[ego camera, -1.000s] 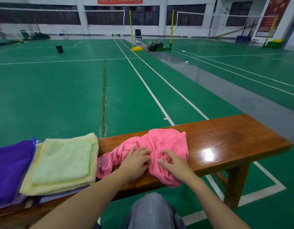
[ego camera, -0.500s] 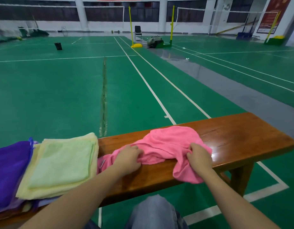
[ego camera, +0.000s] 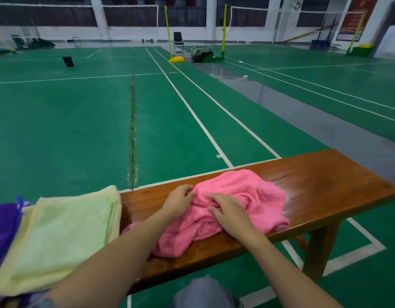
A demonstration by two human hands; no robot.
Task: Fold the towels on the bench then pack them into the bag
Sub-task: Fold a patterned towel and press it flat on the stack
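Note:
A crumpled pink towel (ego camera: 247, 201) lies on the middle of the wooden bench (ego camera: 325, 181). My left hand (ego camera: 178, 202) pinches the towel's left edge with curled fingers. My right hand (ego camera: 230, 212) lies on top of the bunched cloth, its fingers bent into the folds. To the left sits a folded stack: a light green towel (ego camera: 58, 232) on a pale yellow one (ego camera: 113, 194). A purple cloth (ego camera: 3, 225) lies at the far left edge; I cannot tell whether it is a towel or the bag.
The bench's right end (ego camera: 370, 187) is bare wood. Beyond it stretches a green court floor with white lines. Far off stand a chair (ego camera: 178, 42), yellow net posts (ego camera: 167, 34), a dark bag (ego camera: 201, 54) and a black bin (ego camera: 68, 61). My knee (ego camera: 205, 294) is below the bench.
Both hands moved back together onto the pink towel's middle after spreading apart. The towel shifted right along the bench and its part hanging over the front edge was drawn up.

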